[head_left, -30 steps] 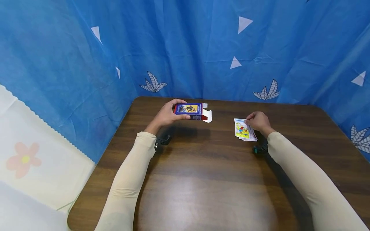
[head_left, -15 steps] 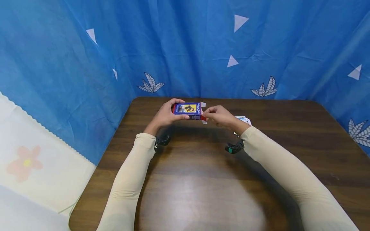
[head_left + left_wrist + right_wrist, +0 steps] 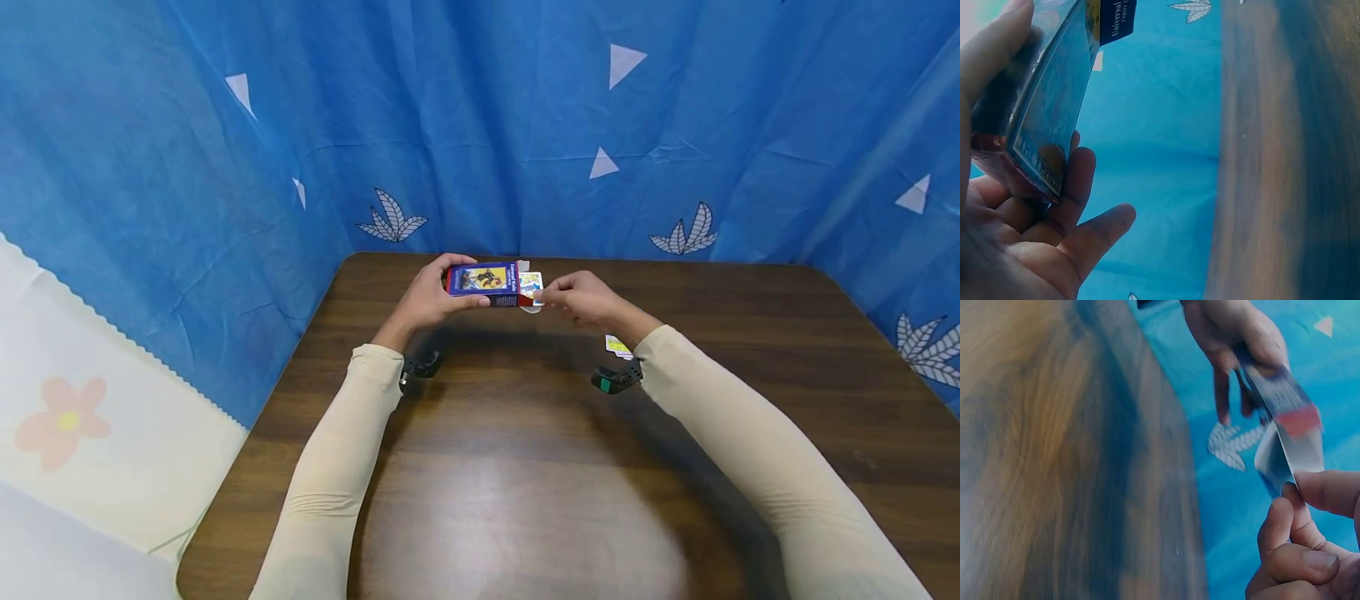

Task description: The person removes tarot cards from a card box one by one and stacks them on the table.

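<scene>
My left hand (image 3: 426, 298) holds a blue and red tarot card box (image 3: 482, 279) above the far part of the table, its thumb along the near side. The box lies sideways, its open end with white flaps facing right. In the left wrist view, the box (image 3: 1054, 106) rests against my curled fingers. From the open end sticks out a picture tarot card (image 3: 530, 285). My right hand (image 3: 588, 302) pinches this card's outer edge between thumb and forefinger. The right wrist view shows my right fingertips (image 3: 1297, 484) at the box's mouth.
A small pile of tarot cards (image 3: 618, 346) lies on the brown wooden table (image 3: 510, 467), mostly hidden behind my right wrist. A blue patterned curtain (image 3: 480, 125) hangs behind the table's far edge. Dark wrist cameras sit under both wrists.
My right hand has moved left from the pile of cards to the box's open end, then back slightly right. A card now shows protruding from the box. The left hand has stayed nearly still.
</scene>
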Tool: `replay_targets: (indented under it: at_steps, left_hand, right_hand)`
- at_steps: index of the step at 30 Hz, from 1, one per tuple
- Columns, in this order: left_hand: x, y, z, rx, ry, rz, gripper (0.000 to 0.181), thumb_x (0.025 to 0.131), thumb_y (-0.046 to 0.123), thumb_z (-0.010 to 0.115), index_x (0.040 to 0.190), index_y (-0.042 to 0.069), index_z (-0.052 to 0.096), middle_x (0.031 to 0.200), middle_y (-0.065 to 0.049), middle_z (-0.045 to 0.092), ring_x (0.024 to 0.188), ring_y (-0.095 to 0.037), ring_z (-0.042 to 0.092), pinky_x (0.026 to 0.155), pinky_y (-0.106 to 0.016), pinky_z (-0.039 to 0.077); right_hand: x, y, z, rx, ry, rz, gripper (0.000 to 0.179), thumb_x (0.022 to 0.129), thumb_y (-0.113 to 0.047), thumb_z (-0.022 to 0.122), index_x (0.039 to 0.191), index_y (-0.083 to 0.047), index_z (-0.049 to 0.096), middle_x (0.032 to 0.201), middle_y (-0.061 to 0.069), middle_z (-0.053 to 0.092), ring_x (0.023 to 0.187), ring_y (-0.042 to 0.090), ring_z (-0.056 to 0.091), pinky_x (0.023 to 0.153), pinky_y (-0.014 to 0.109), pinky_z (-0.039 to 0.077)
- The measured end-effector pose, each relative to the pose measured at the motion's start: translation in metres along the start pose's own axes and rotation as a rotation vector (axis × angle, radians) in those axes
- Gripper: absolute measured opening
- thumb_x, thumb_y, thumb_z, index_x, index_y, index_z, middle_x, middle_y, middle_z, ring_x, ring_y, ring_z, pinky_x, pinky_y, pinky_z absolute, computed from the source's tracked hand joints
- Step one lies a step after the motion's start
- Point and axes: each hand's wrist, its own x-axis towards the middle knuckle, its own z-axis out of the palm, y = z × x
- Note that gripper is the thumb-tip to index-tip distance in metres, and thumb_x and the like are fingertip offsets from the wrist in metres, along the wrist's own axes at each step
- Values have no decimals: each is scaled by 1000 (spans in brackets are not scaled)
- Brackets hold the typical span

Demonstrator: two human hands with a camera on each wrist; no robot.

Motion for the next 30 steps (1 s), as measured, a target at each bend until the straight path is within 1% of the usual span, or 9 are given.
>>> replay_targets:
  at_steps: [4, 8, 12, 16, 18, 20, 23, 26, 30]
  left_hand:
    - [0, 0, -1, -4, -7, -3, 79, 57, 61, 77, 122, 25, 49, 116, -1, 52, 100, -21, 53, 83, -34, 52]
    - [1, -1, -2, -2, -14, 1, 78, 58, 60, 77, 122, 25, 49, 116, -1, 51, 100, -21, 52, 82, -34, 52]
    - [1, -2, -3, -5, -19, -2, 76, 58, 60, 77, 121, 25, 50, 116, 0, 51, 100, -20, 52, 82, -33, 51]
    - [0, -4, -5, -16, -18, 8, 75, 58, 58, 78, 120, 24, 52, 114, -1, 53, 98, -21, 53, 81, -33, 51]
    - [0, -6, -6, -15, -15, 11, 74, 59, 58, 78, 119, 25, 52, 113, 0, 53, 98, -20, 53, 80, -33, 51]
    - [0, -7, -7, -13, -14, 12, 74, 59, 58, 77, 119, 25, 52, 113, 0, 53, 98, -20, 53, 81, -32, 50]
    - [0, -7, -8, -12, -10, 8, 73, 59, 58, 77, 119, 25, 52, 114, 1, 53, 99, -20, 52, 82, -33, 50]
    - [-1, -5, -8, -23, -6, 1, 73, 60, 56, 78, 120, 25, 51, 115, -1, 52, 99, -21, 52, 82, -34, 50]
    - [-2, -4, -5, -40, -21, 3, 72, 61, 55, 78, 120, 24, 51, 117, -1, 51, 100, -21, 52, 83, -34, 51]
  right_hand:
    - [-4, 9, -11, 26, 2, 4, 35, 87, -40, 60, 94, -5, 63, 70, -1, 51, 44, 10, 31, 40, 25, 26]
    - [-2, 21, -20, 34, 18, 9, 34, 88, -37, 59, 94, -4, 61, 70, 0, 47, 46, 11, 32, 41, 25, 26]
    - [-1, 36, -41, 90, 72, 14, 34, 92, -32, 54, 105, -1, 57, 74, -1, 51, 47, 10, 31, 41, 24, 26]
    - [0, 53, -66, 136, 142, 34, 37, 94, -33, 51, 115, -2, 53, 75, -4, 50, 49, 8, 32, 43, 22, 27]
    - [1, 62, -76, 119, 186, 48, 42, 94, -35, 50, 121, -4, 51, 80, -5, 50, 55, 8, 41, 49, 22, 36]
    - [3, 71, -85, 85, 235, 64, 43, 94, -36, 50, 125, -7, 51, 88, -1, 53, 63, 12, 46, 56, 25, 41]
    - [7, 85, -94, -13, 274, 103, 45, 94, -38, 48, 129, -10, 51, 107, 6, 54, 86, 19, 51, 71, 31, 46]
    - [12, 100, -97, -159, 283, 110, 43, 94, -36, 48, 126, -8, 54, 115, 15, 53, 94, 26, 49, 74, 31, 44]
    - [14, 119, -95, -345, 309, 59, 36, 93, -29, 53, 116, -1, 60, 108, 21, 58, 88, 27, 53, 67, 28, 45]
